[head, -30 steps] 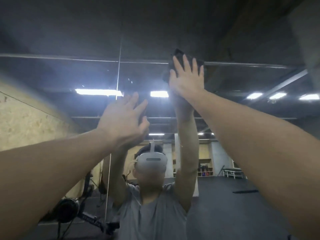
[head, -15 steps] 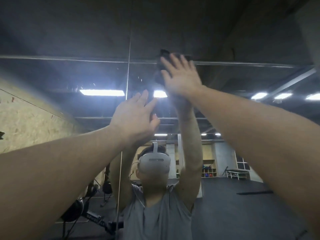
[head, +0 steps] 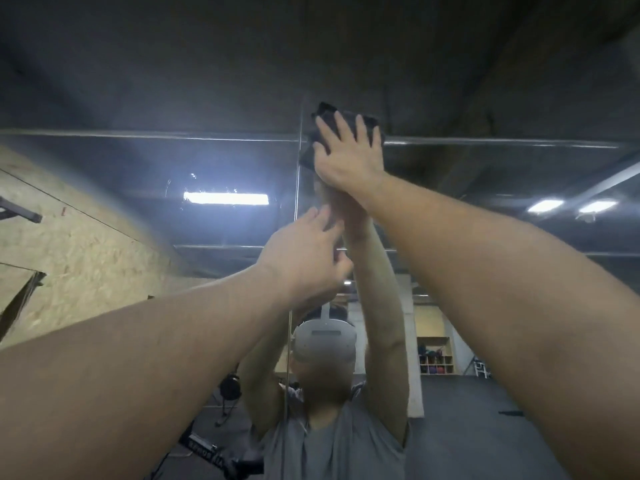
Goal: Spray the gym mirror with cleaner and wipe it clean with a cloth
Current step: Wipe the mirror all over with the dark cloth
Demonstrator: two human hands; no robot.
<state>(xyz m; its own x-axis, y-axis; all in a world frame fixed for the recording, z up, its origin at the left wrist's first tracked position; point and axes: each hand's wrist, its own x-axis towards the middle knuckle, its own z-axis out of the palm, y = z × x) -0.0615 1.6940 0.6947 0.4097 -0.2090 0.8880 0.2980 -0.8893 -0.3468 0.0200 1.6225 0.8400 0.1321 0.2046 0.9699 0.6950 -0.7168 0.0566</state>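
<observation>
Right grip presses flat, fingers straight, on crumpled dark cloth against smooth mirror.

open mirror right of cloth, vertical seam just left

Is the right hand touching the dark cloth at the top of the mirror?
Touching. The head view shows the right hand spread flat on the dark cloth, its straight fingers pressing it against the mirror, with cloth showing between them.
</observation>
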